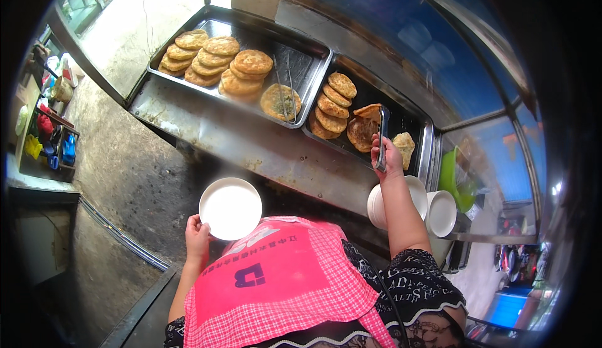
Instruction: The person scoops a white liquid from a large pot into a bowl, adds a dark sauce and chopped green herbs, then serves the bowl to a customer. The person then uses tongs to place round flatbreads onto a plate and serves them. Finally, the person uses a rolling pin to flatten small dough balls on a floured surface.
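Note:
My left hand (197, 237) grips the rim of a round white plate (230, 209), held in front of my pink apron. Nothing lies on the plate. My right hand (389, 157) reaches over the right metal tray (427, 148), closed around metal tongs (383, 121). The tongs' far end is beside a browned flatbread (361, 134) and a folded piece (368, 111); whether it touches them I cannot tell. A row of overlapping round flatbreads (333, 108) lies in the tray's left part. Right of my hand is a pale, crumpled-looking piece (403, 145).
The left metal tray (301, 61) holds several flatbread stacks (216, 58) and a second pair of tongs (282, 87) resting on a flatbread. White plates (441, 214) stand stacked below my right forearm. Glass panels (489, 159) and a green container (454, 178) border the right side.

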A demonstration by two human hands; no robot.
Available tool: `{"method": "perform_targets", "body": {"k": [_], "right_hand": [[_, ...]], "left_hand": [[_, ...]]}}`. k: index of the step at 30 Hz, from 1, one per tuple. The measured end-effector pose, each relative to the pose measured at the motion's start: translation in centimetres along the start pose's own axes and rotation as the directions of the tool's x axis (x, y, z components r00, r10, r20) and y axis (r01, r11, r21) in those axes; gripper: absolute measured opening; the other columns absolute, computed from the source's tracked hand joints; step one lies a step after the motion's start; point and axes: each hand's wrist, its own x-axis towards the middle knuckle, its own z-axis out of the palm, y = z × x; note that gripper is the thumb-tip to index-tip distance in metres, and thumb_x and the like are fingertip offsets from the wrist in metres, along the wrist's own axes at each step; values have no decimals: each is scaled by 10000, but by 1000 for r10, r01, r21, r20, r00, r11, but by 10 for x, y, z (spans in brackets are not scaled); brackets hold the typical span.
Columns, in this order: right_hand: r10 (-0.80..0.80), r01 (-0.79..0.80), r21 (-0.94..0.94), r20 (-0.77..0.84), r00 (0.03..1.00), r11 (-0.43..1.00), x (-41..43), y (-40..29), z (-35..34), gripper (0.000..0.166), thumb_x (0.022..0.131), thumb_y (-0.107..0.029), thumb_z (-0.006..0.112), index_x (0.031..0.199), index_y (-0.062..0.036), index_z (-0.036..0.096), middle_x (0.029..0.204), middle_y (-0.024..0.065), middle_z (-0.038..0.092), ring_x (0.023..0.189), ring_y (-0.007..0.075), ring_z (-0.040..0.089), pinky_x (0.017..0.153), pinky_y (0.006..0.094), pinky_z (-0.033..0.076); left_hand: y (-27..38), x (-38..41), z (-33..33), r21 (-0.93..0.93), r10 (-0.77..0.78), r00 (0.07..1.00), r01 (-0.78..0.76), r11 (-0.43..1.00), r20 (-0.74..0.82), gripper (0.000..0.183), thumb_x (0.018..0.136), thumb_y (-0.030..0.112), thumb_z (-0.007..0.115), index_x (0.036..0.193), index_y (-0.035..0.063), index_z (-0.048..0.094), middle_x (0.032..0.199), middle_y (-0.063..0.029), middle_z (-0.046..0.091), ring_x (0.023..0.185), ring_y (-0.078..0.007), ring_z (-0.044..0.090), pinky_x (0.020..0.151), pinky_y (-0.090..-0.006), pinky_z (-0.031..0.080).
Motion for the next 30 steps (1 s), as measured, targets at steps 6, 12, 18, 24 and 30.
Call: {"method": "perform_targets", "body": {"k": [6, 12, 18, 24, 30], "right_hand": [[-65, 65, 10, 85, 994, 998, 0, -10, 8, 175, 933, -89, 469, 1098, -36, 488, 940, 114, 603, 721, 125, 591, 543, 216, 512], [-97, 98, 8, 215, 972, 995, 11, -17, 12, 233, 933, -79, 446, 1161, -44, 480, 961, 108, 590, 706, 120, 568, 533, 208, 490], [-149, 222, -195, 332, 932, 955, -39, -20, 53, 319, 945, -93, 414, 1262, -70, 443, 951, 76, 587, 665, 88, 549, 513, 187, 456], [37, 194, -339, 571, 820, 920, -100, 10, 109, 383, 929, -109, 426, 1303, -28, 402, 882, 78, 582, 523, 75, 532, 420, 170, 426], [483, -153, -512, 609, 630, 845, -123, 67, 127, 452, 899, -66, 446, 1333, -2, 339, 906, 156, 588, 538, 148, 576, 431, 222, 476]], "left_hand": [[15, 5, 14, 13, 4, 1000, -4, 1000, 26, 230, 837, 0, 454, 1067, 7, 458, 854, -40, 555, 678, -82, 559, 500, -209, 493], [14, 16, 19, 16, 22, 997, -23, 1000, 69, 230, 841, 19, 478, 1071, 15, 461, 826, -56, 581, 630, -107, 580, 507, -230, 508], [28, 22, 38, -64, -2, 993, 9, 998, 118, 287, 838, 52, 447, 1123, 21, 428, 907, -76, 586, 729, -131, 618, 557, -260, 537], [65, 44, 69, -108, 110, 987, -97, 989, 119, 356, 847, 58, 425, 1190, 1, 350, 925, -126, 571, 598, -156, 578, 498, -273, 510], [100, 59, 80, -192, 170, 980, -148, 970, 102, 380, 868, 91, 423, 1235, 24, 347, 940, -110, 586, 638, -159, 604, 542, -272, 520]]}}
